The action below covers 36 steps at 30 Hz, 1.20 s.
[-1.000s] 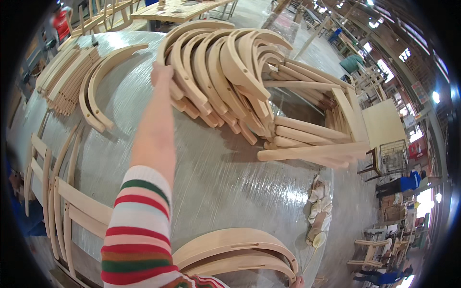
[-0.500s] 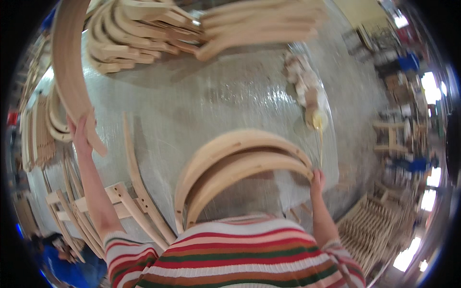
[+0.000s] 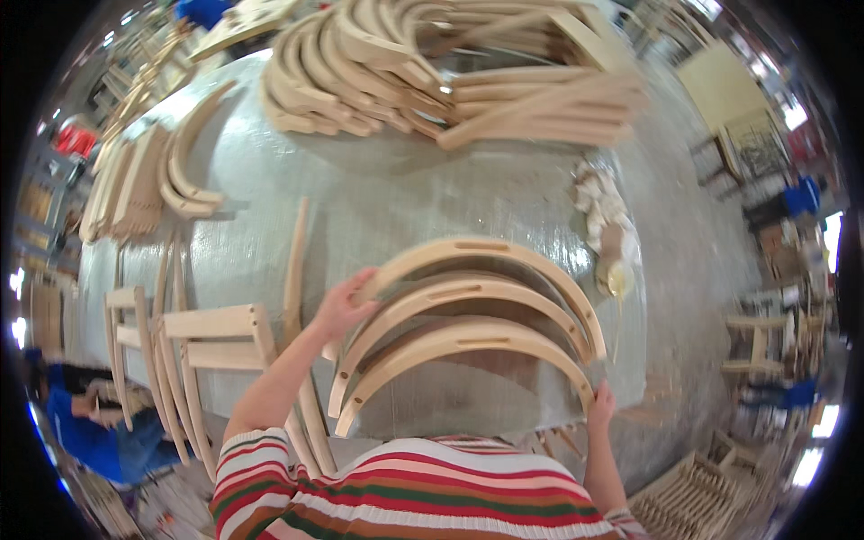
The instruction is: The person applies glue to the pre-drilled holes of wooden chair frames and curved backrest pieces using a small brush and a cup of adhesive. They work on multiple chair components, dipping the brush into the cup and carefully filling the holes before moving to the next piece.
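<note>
Three curved wooden chair rails lie nested at the table's near side: a far rail (image 3: pixel 477 246), a middle rail (image 3: pixel 466 290) and a near rail (image 3: pixel 477 337). Each has a long slot at mid-curve, and round holes show near several ends. My left hand (image 3: pixel 345 306) grips the far rail close to its left end, thumb and fingers around the wood. At the other side, my right hand (image 3: pixel 601 405) is closed on the right tip of the near rail; its fingers are partly hidden.
Stacks of curved rails (image 3: pixel 337 72) and straighter slats (image 3: pixel 549 108) stand at the back of the table (image 3: pixel 405 193). Wooden frames (image 3: pixel 211 324) stand at left, near more rails (image 3: pixel 184 171). Crumpled cloth (image 3: pixel 601 211) and a yellowish cup (image 3: pixel 619 279) sit at right. A person in blue (image 3: pixel 90 432) is lower left.
My left hand has brought a curved rail from the upper left to the far side of the other two. My right hand stays at the rails' right end, now lower in view.
</note>
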Each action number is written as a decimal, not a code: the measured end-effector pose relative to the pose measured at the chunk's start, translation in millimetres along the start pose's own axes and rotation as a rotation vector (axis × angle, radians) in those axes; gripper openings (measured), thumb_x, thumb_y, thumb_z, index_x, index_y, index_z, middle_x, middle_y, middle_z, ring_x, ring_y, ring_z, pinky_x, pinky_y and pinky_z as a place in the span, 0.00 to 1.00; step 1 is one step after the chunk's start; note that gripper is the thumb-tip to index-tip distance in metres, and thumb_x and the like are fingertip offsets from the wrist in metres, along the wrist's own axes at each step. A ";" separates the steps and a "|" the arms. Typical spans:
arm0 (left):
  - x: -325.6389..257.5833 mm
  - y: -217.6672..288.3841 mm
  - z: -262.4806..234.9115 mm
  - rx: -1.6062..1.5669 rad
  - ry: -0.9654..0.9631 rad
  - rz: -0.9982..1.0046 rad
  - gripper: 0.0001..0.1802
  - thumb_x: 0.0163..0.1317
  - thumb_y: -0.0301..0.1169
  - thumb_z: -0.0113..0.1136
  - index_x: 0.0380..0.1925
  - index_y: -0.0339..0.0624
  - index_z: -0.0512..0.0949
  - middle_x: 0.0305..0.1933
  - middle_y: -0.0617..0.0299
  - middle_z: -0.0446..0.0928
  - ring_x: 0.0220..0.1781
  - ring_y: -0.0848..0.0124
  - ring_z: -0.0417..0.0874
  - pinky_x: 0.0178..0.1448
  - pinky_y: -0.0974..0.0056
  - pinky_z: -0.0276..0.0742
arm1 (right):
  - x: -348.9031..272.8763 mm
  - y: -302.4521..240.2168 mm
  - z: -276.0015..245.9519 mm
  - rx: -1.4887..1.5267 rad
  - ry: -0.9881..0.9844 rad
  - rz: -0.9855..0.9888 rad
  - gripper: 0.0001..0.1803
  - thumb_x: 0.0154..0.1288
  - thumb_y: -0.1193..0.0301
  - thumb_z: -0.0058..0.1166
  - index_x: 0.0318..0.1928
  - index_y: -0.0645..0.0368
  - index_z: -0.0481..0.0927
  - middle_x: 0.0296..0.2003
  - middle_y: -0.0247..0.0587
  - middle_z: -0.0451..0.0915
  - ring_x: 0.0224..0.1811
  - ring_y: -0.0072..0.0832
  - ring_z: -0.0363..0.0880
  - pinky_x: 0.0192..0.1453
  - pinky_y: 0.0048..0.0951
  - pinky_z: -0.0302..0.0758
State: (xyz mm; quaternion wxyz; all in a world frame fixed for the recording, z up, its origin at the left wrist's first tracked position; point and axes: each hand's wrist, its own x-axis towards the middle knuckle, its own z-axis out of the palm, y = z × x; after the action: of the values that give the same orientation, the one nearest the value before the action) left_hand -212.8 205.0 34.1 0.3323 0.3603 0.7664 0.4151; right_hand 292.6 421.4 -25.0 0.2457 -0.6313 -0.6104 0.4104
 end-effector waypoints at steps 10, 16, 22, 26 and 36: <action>149.0 -44.7 -134.3 -0.799 0.711 -0.153 0.33 0.57 0.37 0.57 0.62 0.45 0.58 0.55 0.56 0.66 0.53 0.60 0.68 0.55 0.51 0.68 | 8.7 -20.0 4.3 0.082 -0.109 0.149 0.22 0.67 0.59 0.47 0.18 0.57 0.68 0.16 0.26 0.62 0.22 0.18 0.59 0.26 0.26 0.58; 271.1 -34.0 -182.7 -0.935 0.846 -0.275 0.37 0.53 0.34 0.58 0.61 0.45 0.52 0.56 0.52 0.63 0.52 0.56 0.69 0.50 0.47 0.71 | 16.4 -6.5 -4.9 0.104 -0.128 0.215 0.15 0.61 0.62 0.53 0.25 0.61 0.79 0.20 0.30 0.74 0.24 0.20 0.71 0.30 0.24 0.68; 341.7 -60.9 -237.4 -0.833 0.943 -0.393 0.32 0.51 0.31 0.59 0.55 0.46 0.56 0.47 0.53 0.71 0.45 0.57 0.75 0.42 0.45 0.75 | 25.0 -24.5 8.7 0.010 -0.150 0.233 0.12 0.57 0.66 0.54 0.25 0.62 0.79 0.20 0.32 0.76 0.22 0.21 0.72 0.27 0.24 0.68; 338.4 -85.5 -288.3 -0.907 0.959 -0.355 0.27 0.52 0.27 0.53 0.52 0.41 0.57 0.45 0.49 0.71 0.43 0.55 0.76 0.41 0.43 0.76 | 27.0 -42.2 14.1 -0.057 -0.187 0.288 0.09 0.54 0.70 0.53 0.24 0.63 0.79 0.20 0.34 0.76 0.22 0.22 0.73 0.26 0.24 0.68; 337.3 -89.4 -273.1 -0.845 1.208 -0.198 0.16 0.51 0.21 0.54 0.42 0.32 0.69 0.28 0.56 0.73 0.27 0.65 0.76 0.29 0.61 0.74 | 9.9 -42.6 7.7 0.017 -0.047 0.352 0.09 0.52 0.70 0.55 0.28 0.64 0.80 0.23 0.36 0.78 0.25 0.23 0.74 0.32 0.25 0.72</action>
State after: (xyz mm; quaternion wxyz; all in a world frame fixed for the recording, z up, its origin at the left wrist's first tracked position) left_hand -633.5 340.6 3.5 -0.0007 -0.1599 0.6195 0.7685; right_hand 261.2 435.3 3.2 0.1610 -0.7165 -0.4926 0.4670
